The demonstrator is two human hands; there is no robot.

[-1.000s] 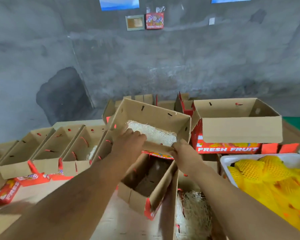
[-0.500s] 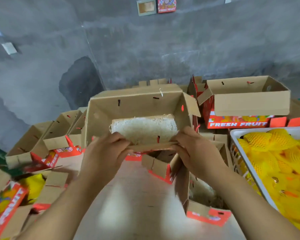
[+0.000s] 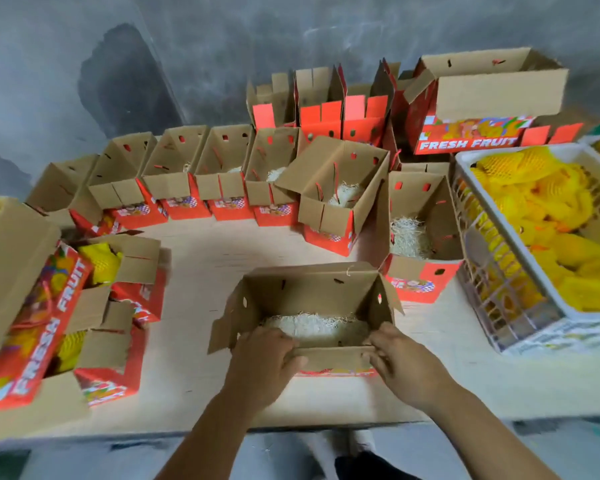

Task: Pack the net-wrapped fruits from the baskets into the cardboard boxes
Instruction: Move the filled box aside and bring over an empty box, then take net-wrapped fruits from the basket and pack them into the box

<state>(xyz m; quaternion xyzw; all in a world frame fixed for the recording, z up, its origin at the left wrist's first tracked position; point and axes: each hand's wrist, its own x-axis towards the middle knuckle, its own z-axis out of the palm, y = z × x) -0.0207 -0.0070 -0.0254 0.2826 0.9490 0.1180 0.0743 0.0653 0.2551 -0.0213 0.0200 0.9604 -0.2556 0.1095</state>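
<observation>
Both hands, left [image 3: 262, 363] & right [image 3: 400, 362], grip near wall of open brown cardboard box w/ pale straw lining [image 3: 312, 306] on worktop [image 3: 201, 258]. Step: staging box. Next: reach right to white plastic basket [image 3: 506, 306] for yellow net-wrapped fruits [image 3: 548, 216].

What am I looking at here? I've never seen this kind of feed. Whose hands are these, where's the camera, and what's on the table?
No machine here: a person works with bare hands, and the single camera sits on their head, looking forward and down. The left hand and right hand each grip the near wall of an open box on the table. Inside it lies only pale shredded padding, no fruit yet. A row of boxes, open and lined, stands behind, with more beside and beyond it. On the right a white basket holds the yellow net-wrapped fruits. On the left, boxes already holding yellow fruit lie beside a large "FRESH FRUIT" carton.
</observation>
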